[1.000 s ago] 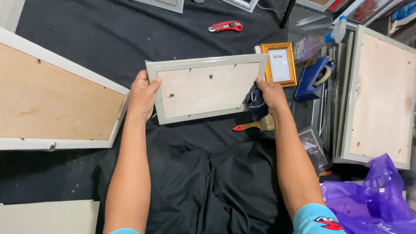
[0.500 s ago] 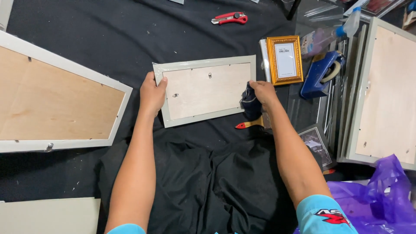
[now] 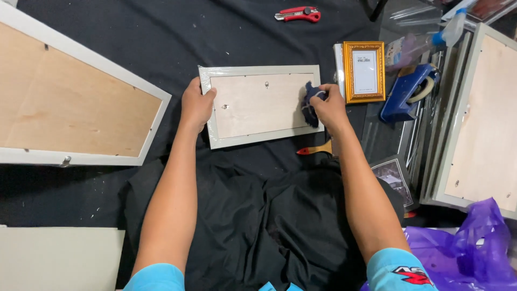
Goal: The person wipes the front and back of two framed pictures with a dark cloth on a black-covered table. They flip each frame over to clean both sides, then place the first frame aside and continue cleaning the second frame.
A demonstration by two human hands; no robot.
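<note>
A small grey picture frame (image 3: 258, 105) lies face down on the black cloth, its pale wooden back facing up. My left hand (image 3: 196, 105) grips its left edge. My right hand (image 3: 329, 106) presses a dark blue cloth (image 3: 309, 102) against the frame's right side. A paintbrush with a wooden handle and red tip (image 3: 315, 150) lies just below the frame, partly under my right forearm.
A large grey frame (image 3: 70, 108) lies face down at the left. A gold frame (image 3: 364, 71), a blue tape dispenser (image 3: 406, 91) and a spray bottle (image 3: 425, 43) sit at the right, beside stacked frames (image 3: 479, 124). A red cutter (image 3: 297, 13) lies at the top; purple plastic (image 3: 463, 248) at the lower right.
The view has shifted and the small frame now lies more level. My right hand with the blue cloth has moved up along the frame's right side. My left hand keeps its grip.
</note>
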